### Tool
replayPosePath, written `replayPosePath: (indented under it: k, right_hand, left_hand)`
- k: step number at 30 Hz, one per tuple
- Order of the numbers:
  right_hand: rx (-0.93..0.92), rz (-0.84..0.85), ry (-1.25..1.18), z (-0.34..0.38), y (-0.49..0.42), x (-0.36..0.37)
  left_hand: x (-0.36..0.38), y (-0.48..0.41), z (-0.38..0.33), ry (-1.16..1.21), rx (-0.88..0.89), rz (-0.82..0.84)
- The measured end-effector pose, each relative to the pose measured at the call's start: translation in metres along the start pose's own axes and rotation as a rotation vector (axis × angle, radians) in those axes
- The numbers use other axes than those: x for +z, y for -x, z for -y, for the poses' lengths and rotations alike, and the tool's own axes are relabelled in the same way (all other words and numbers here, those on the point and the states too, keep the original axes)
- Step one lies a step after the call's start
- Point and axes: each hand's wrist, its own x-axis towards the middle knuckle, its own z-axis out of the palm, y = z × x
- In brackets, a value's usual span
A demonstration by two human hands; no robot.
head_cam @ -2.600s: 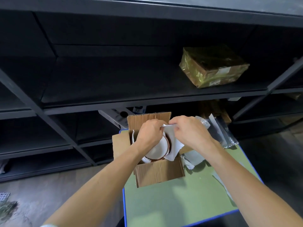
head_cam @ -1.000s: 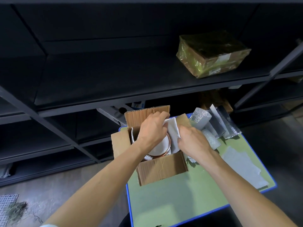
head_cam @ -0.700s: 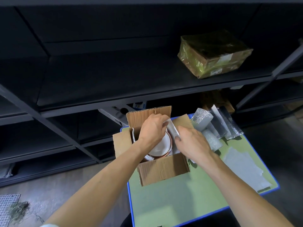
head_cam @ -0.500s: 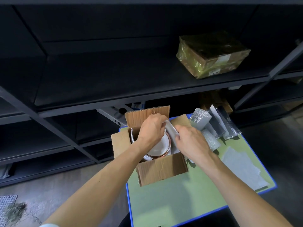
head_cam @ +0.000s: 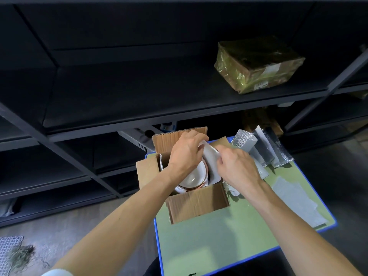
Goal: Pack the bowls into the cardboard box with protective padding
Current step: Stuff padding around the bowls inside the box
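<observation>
An open cardboard box (head_cam: 196,206) stands on the green table with its flaps spread. Inside it lies a white bowl (head_cam: 196,175) with a copper-coloured rim, stacked on at least one more bowl. A white foam padding sheet (head_cam: 211,159) stands between the bowl and the box's right wall. My left hand (head_cam: 186,154) reaches over the bowl and pinches the sheet's top edge. My right hand (head_cam: 238,167) grips the same sheet from the right side. Part of the bowl stack is hidden under my left hand.
Silver bubble-foil pouches (head_cam: 258,148) lie at the table's far right, and a flat grey padding sheet (head_cam: 296,200) lies to the right. The green table (head_cam: 209,242) has a blue edge. Dark metal shelving (head_cam: 139,96) stands behind, holding a wrapped parcel (head_cam: 258,64).
My right hand has moved up from the box's right wall to the sheet's upper edge, next to my left hand. The sheet stands more upright beside the bowl.
</observation>
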Motion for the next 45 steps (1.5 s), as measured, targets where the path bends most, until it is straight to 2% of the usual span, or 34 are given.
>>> replayPosePath:
  k: [6,8,9,12,14,17,20,24,30,39,42,45]
  right_hand:
    - [0.017,0.048,-0.004,-0.006,0.000,0.008]
    - [0.024,0.050,0.003,-0.007,-0.003,0.008]
    - [0.031,0.048,0.005,-0.007,-0.004,0.008]
    - [0.042,0.053,0.007,-0.005,-0.008,0.004]
    - [0.030,0.060,0.009,-0.001,-0.009,0.001]
    - [0.034,0.069,0.000,0.003,-0.008,-0.006]
    - [0.069,0.100,-0.003,0.002,-0.010,-0.008]
    - [0.088,0.149,-0.017,0.002,-0.009,-0.006]
    - [0.089,0.248,-0.031,0.002,-0.002,0.000]
    - [0.074,0.121,-0.002,0.000,0.000,0.010]
    - [0.076,0.180,-0.004,-0.001,0.009,0.022]
    - [0.072,0.185,-0.021,0.000,0.013,0.026]
  left_hand:
    - [0.003,0.023,-0.010,0.039,-0.155,-0.096]
    - [0.007,0.034,-0.009,0.017,-0.155,-0.122]
    - [0.009,0.039,-0.009,0.011,-0.115,-0.086]
    - [0.021,0.054,-0.014,0.037,0.008,0.226]
    - [0.029,0.062,-0.023,-0.002,0.049,0.360]
    - [0.036,0.070,-0.033,-0.066,0.020,0.404]
    - [0.039,0.067,-0.035,-0.037,-0.119,0.426]
    - [0.044,0.058,-0.041,0.026,-0.220,0.381]
    - [0.038,0.063,-0.036,0.076,-0.280,0.267]
    - [0.026,0.060,-0.028,0.150,-0.321,0.208]
    - [0.017,0.058,-0.023,0.141,-0.358,0.097]
    - [0.002,0.049,-0.020,0.075,-0.319,-0.033]
